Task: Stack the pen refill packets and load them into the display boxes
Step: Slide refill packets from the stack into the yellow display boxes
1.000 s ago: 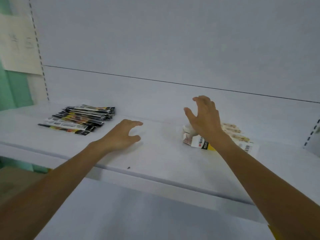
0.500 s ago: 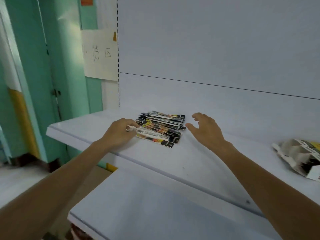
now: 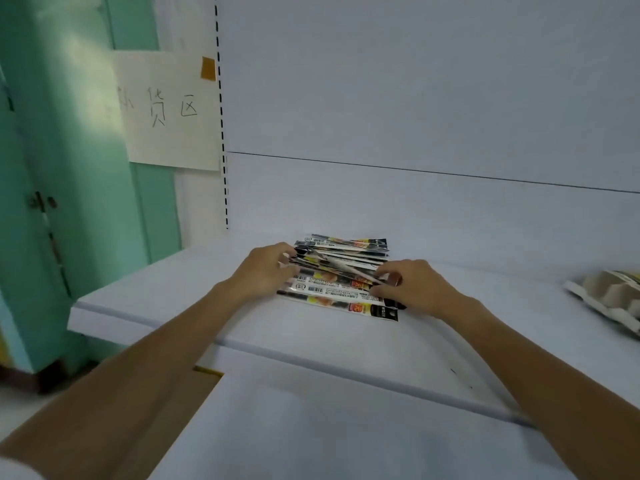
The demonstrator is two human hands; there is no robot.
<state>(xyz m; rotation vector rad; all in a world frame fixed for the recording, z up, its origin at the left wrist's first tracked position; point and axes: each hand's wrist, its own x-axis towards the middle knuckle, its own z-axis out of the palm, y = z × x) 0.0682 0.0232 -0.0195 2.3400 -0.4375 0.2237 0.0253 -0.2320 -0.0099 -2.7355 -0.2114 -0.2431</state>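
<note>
Head view. Packets (image 3: 341, 277) lie in a loose, fanned pile on a white shelf (image 3: 166, 299), long sides running left to right, toward the shelf's left end and near the back panel (image 3: 415, 98); the pile sits between the two hands, touched by both. Left hand (image 3: 263, 271) is at the pile's left ends, fingers curled round the edges of the upper packets; right hand (image 3: 412, 285) is at the right ends, forefinger and thumb bent toward each other and pinching packet ends between them. The nearest packet lies flat in front of both hands, its black right end just below the right thumb; the farthest packets show beyond the fingers, toward the back panel. The hands cover both ends of the middle of the pile, so how many packets each holds cannot be told.

A crumpled box (image 3: 609, 296) lies on the same shelf at the right edge of view, well apart from the pile, partly cut off. A lower shelf (image 3: 346, 427) juts out in front, crossed by both forearms. A slotted upright (image 3: 221, 133) bounds the back panel on the left; beside it hangs a handwritten paper sign (image 3: 166, 109), fixed with orange tape (image 3: 208, 68); farther left stands a green door (image 3: 69, 168).
</note>
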